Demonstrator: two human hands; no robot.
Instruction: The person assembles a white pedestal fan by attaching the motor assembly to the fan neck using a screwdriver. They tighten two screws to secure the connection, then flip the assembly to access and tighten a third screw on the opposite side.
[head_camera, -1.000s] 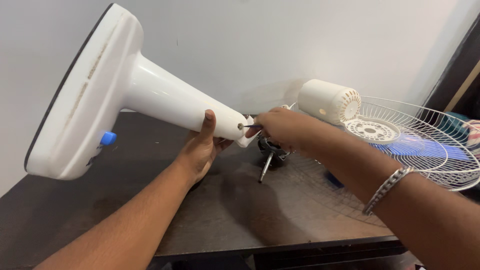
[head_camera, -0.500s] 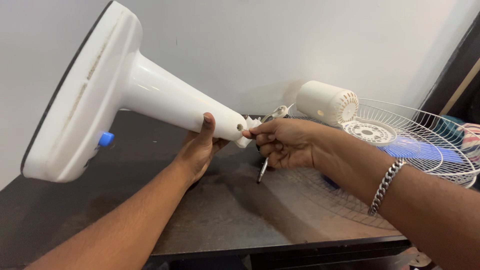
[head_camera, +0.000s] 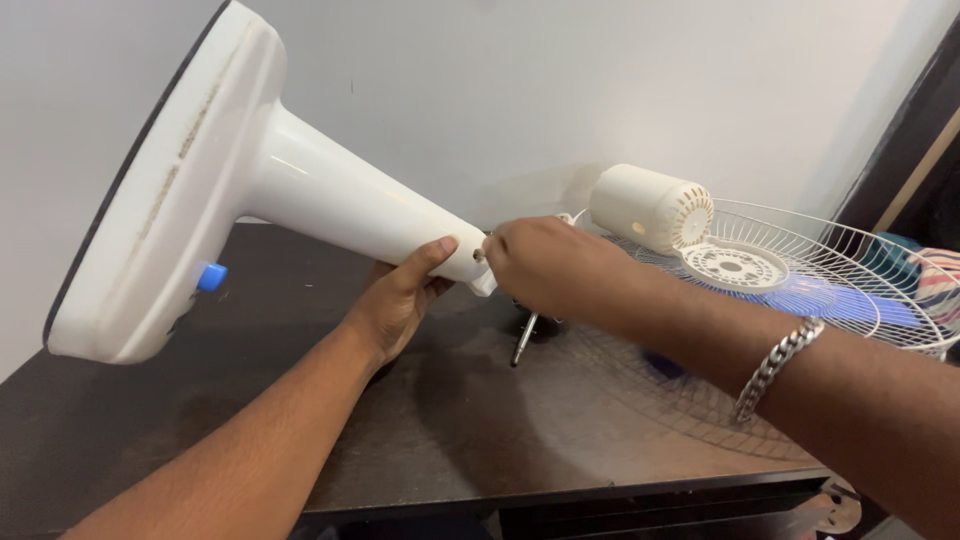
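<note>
White plastic makes up the fan stand (head_camera: 300, 195), which is held off the dark bench (head_camera: 450, 420) with its long axis tilted: the broad flat base (head_camera: 150, 190) points up toward ten o'clock, and the narrow neck end points down toward four o'clock, near the middle of the view. A blue knob (head_camera: 210, 277) sits on the lower edge of the base.

Under the neck, the left hand (head_camera: 400, 300) is wrapped around the tube from below, the thumb lying along its side close to the tip. The right hand (head_camera: 545, 265) is curled shut at the very end of the neck, its fingertips pinched at a small screw hole there; what it pinches is hidden by the knuckles. A silver chain bracelet (head_camera: 775, 365) hangs on that wrist.

Below the right hand, a thin metal shaft (head_camera: 523, 340) slants down to the bench. At three o'clock, a white wire fan guard (head_camera: 850, 270) lies flat with blue blades (head_camera: 830, 297) showing through it, and a cream motor cover (head_camera: 650, 208) rests on its near rim, on its side.
</note>
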